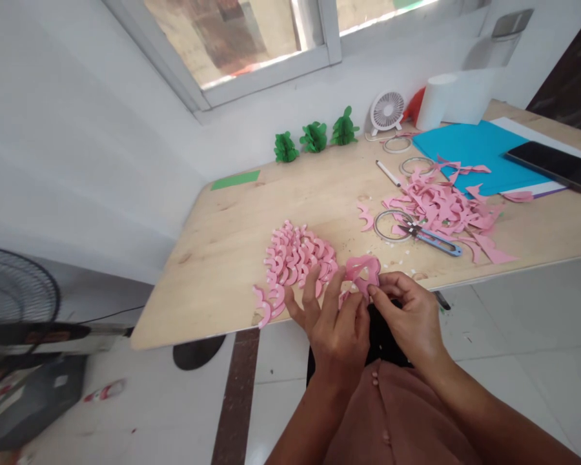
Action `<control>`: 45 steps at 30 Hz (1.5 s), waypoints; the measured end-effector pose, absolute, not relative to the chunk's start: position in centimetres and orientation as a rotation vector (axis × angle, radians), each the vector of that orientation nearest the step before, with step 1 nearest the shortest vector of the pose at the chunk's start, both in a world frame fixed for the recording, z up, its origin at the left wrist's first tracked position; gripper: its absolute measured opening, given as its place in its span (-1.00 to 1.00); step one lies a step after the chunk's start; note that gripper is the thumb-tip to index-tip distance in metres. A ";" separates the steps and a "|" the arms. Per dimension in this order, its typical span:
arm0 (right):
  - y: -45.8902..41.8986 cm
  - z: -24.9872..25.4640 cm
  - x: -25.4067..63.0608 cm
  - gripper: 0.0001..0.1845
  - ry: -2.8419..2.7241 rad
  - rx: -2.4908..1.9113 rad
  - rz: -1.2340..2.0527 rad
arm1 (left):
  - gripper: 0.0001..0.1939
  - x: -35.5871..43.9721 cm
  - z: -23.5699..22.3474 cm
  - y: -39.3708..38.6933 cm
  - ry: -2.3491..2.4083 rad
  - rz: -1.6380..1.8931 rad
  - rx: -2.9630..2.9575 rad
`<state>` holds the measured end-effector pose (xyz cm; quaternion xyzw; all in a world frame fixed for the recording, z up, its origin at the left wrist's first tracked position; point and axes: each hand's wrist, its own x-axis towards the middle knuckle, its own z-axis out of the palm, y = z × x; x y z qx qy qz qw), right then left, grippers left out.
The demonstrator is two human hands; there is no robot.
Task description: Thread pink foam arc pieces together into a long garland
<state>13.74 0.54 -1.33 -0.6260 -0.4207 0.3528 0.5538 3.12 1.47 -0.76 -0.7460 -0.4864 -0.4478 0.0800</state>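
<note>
Paper (354, 265), pink, btwn hands (336, 336) (416, 316) (lower pt behind L fingers (350, 311)).

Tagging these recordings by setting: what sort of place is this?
Probably a craft corner, at home or in a small workshop: pink cutouts, snips and a heap of pink scraps show it.

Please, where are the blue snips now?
In the head view, the snips lie right of centre on the table, beyond the right hand, beside pink scraps; their tips overlap a ring.
</note>
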 end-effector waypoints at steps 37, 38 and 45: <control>0.5 -1.3 13.6 -0.91 -1.060 -1.490 0.734 | -0.91 3.2 -1.2 1.6 -1.374 -1.311 -2.178; 0.6 -1.4 13.7 -0.91 -1.057 -1.491 0.737 | -0.91 3.1 -1.2 1.6 -1.379 -1.312 -2.184; 0.7 -1.5 13.9 -0.90 -1.032 -1.501 0.768 | -0.91 2.9 -0.9 1.6 -1.413 -1.293 -2.244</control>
